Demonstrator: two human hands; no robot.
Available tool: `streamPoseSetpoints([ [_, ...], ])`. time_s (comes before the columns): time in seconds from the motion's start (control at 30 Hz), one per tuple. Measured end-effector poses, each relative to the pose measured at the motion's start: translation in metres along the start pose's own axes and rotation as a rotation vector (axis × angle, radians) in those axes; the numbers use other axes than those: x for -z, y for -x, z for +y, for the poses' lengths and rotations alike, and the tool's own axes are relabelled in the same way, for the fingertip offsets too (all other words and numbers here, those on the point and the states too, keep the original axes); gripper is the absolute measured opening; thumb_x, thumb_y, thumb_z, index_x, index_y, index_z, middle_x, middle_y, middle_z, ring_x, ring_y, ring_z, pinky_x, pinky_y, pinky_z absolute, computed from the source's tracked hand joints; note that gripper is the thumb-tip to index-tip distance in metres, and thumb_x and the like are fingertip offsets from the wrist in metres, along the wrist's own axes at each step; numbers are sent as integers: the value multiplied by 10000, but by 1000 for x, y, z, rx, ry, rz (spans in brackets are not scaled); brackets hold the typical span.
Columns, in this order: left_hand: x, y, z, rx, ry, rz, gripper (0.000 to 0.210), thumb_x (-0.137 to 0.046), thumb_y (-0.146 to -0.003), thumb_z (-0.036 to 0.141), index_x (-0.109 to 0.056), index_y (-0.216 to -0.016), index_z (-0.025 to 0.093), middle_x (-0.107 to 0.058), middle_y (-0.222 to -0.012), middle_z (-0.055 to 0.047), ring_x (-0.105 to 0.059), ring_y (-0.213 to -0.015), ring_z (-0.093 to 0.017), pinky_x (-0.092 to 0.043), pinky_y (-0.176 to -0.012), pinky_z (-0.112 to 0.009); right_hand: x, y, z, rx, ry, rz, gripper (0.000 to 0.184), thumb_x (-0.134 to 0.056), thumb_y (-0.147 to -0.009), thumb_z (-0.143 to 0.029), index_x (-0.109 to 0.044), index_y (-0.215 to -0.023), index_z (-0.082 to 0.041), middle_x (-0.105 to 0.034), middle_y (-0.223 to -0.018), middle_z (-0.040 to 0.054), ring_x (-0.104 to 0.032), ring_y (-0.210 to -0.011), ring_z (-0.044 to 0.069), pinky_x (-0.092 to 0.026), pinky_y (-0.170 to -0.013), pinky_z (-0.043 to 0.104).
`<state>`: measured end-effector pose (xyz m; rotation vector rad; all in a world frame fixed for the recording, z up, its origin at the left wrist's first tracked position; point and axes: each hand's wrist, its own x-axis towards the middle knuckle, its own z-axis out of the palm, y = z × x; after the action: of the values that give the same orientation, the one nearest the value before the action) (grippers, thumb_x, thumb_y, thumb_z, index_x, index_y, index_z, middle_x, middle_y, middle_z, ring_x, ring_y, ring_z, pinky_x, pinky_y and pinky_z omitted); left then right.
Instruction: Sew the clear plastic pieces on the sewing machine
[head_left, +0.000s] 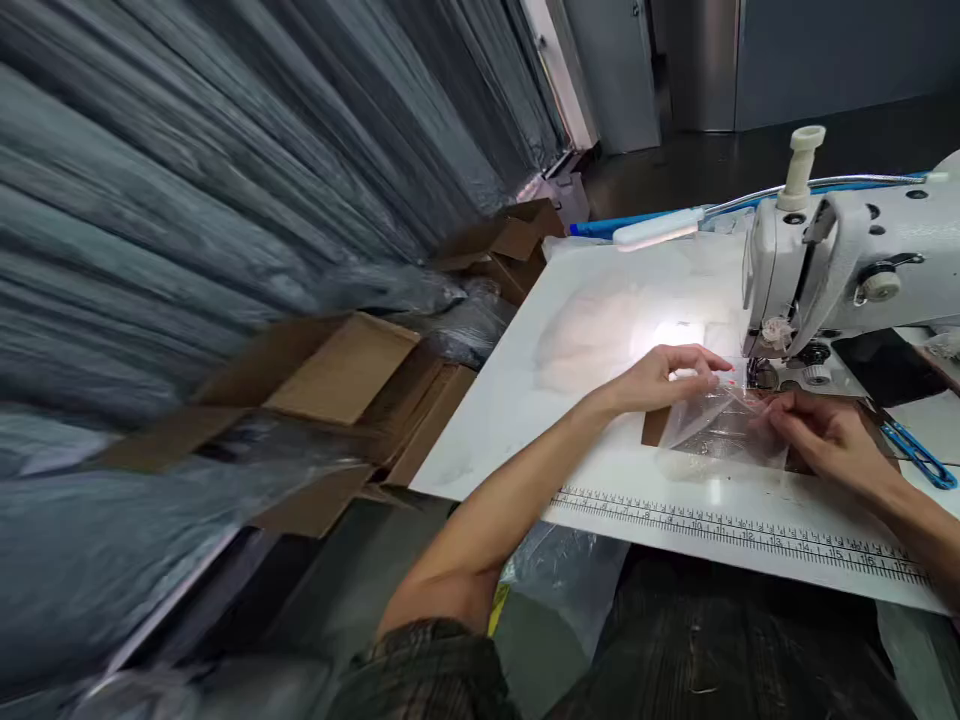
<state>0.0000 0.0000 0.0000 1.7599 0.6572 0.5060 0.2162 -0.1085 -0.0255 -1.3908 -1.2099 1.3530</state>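
Observation:
A see-through plastic sheet (720, 430), perhaps a bag, lies wrinkled on the white table just in front of the sewing machine (840, 260). The fingertips of my left hand (667, 380) are closed on its upper edge, beside the needle area. At its right side my right hand (825, 430) pinches the plastic between thumb and fingers, close to the presser foot (763, 375). Small red spots show by the left fingertips; what they are I cannot tell. Part of a brown piece (655, 427) shows under the plastic.
Blue thread snips (919, 452) and a dark flat object (889, 362) lie right of the machine. A ruler strip (697, 525) runs along the table's front edge. Open cardboard boxes (345, 370) with plastic stand at the left, below a grey curtain (225, 180). A lamp (660, 230) lights the table.

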Motion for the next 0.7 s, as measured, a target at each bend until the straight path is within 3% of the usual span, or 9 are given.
streamPoseSetpoints([
  [0.1,-1,2,4,195,108,-83,478,-720,-794,591,-585,-787,133,-708,-877,-62,-680,-716,-102,-547,-665,-219,1,-5,11,-122,-141,3,378,-716,-735,-583,-614,-801,-226,-728,-769,58,-702,-657,194,-610,-633,326],
  [0.2,-1,3,2,319,214,-41,492,-746,-768,588,-559,-807,135,-700,-808,-38,-649,-580,-78,-519,-531,-182,2,-7,13,-160,-218,64,334,-683,-785,-547,-616,-814,-221,-736,-794,73,-697,-635,191,-605,-575,318],
  [0.33,-2,5,-1,408,339,28,415,-731,-824,501,-552,-819,127,-722,-833,-61,-696,-626,-107,-541,-530,-173,2,-7,8,-145,-201,44,341,-651,-806,-556,-654,-859,-219,-744,-844,97,-714,-739,222,-607,-598,329],
  [0.5,-5,17,11,434,498,-73,307,-690,-879,400,-569,-866,119,-736,-848,-70,-733,-694,-155,-596,-592,-230,3,0,-1,6,161,-226,411,-758,-713,-519,-711,-995,-224,-729,-835,54,-688,-776,217,-589,-713,359],
  [0.6,-8,31,20,420,514,-118,357,-709,-857,454,-553,-901,136,-738,-869,-59,-734,-663,-155,-568,-520,-195,6,10,-12,202,319,-323,299,-721,-766,-521,-747,-805,-226,-723,-962,82,-670,-942,247,-553,-845,394],
  [0.7,-12,44,18,397,461,-57,418,-697,-853,529,-540,-938,152,-725,-807,-36,-727,-626,-147,-532,-468,-162,8,19,-20,209,105,-253,392,-724,-739,-599,-677,-643,-222,-717,-1034,96,-669,-989,258,-546,-881,404],
])
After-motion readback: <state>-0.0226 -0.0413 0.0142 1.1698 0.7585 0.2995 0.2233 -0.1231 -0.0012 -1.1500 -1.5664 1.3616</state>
